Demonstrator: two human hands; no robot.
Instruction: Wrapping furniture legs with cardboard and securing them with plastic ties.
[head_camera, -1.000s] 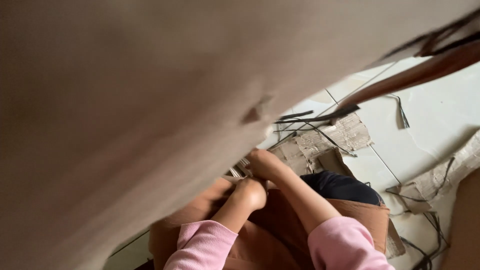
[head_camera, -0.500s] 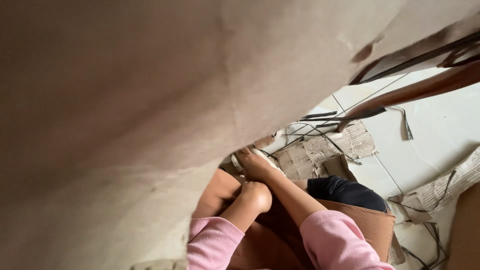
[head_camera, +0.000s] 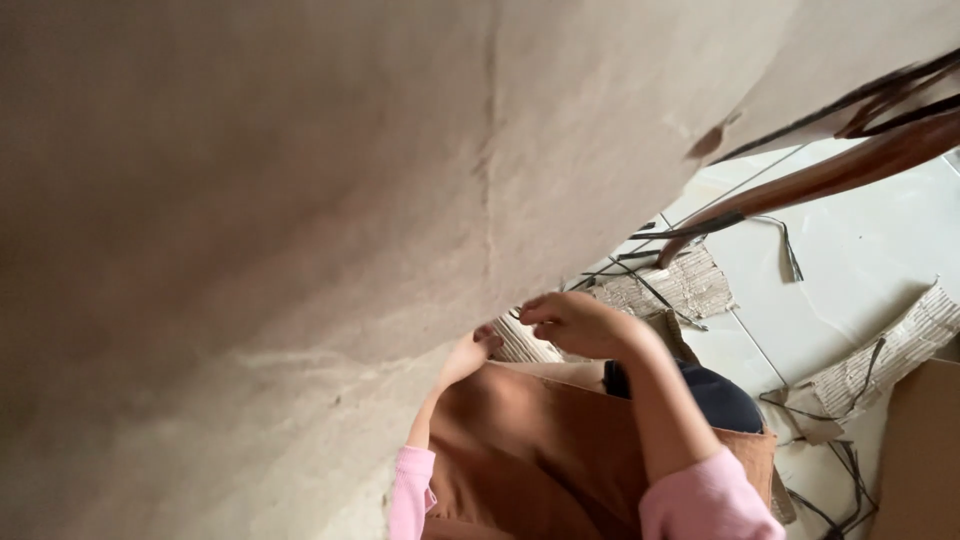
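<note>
- The large tan cardboard sheet (head_camera: 300, 200) fills the view from 9 to 1 o'clock; it looks light, floppy and easy to tear.
- Right hand (head_camera: 580, 325), at centre, pinches its torn corrugated edge.
- Left hand (head_camera: 468, 355) touches the sheet's underside; whether it grips, I cannot tell.
- Best hold: near the edge.

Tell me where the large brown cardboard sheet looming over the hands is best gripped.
Probably the large brown cardboard sheet is best gripped at its torn lower edge, from below, where the right hand and left hand already are. It is broad and tilted; that edge alone looks thin enough to pinch.
</note>
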